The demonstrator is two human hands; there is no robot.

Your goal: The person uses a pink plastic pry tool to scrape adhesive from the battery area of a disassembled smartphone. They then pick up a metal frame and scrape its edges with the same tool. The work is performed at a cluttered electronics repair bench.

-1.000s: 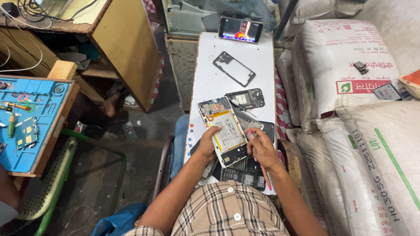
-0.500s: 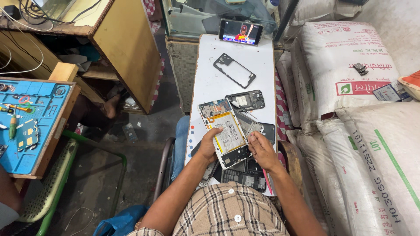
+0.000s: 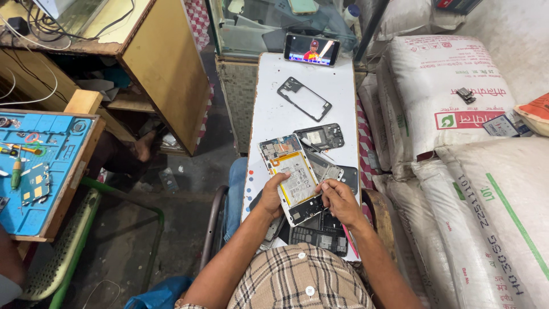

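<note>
My left hand (image 3: 273, 193) grips the left edge of an opened phone (image 3: 291, 177), its back off so the white battery and circuit boards show. My right hand (image 3: 337, 200) rests at the phone's lower right edge, fingers curled against it; whether it pinches a small tool I cannot tell. The phone is tilted above a narrow white table (image 3: 269, 109). Under my hands lie dark phone parts (image 3: 318, 236).
On the table lie a clear phone frame (image 3: 304, 98), a black inner cover (image 3: 321, 136) and a propped phone showing video (image 3: 311, 50). White sacks (image 3: 452, 103) stack at the right. A blue repair mat with tools (image 3: 40, 166) sits left, beside a wooden cabinet (image 3: 166, 63).
The opened phone has tilted slightly in my hands; my right hand stays at its lower right edge. Nothing else has moved.
</note>
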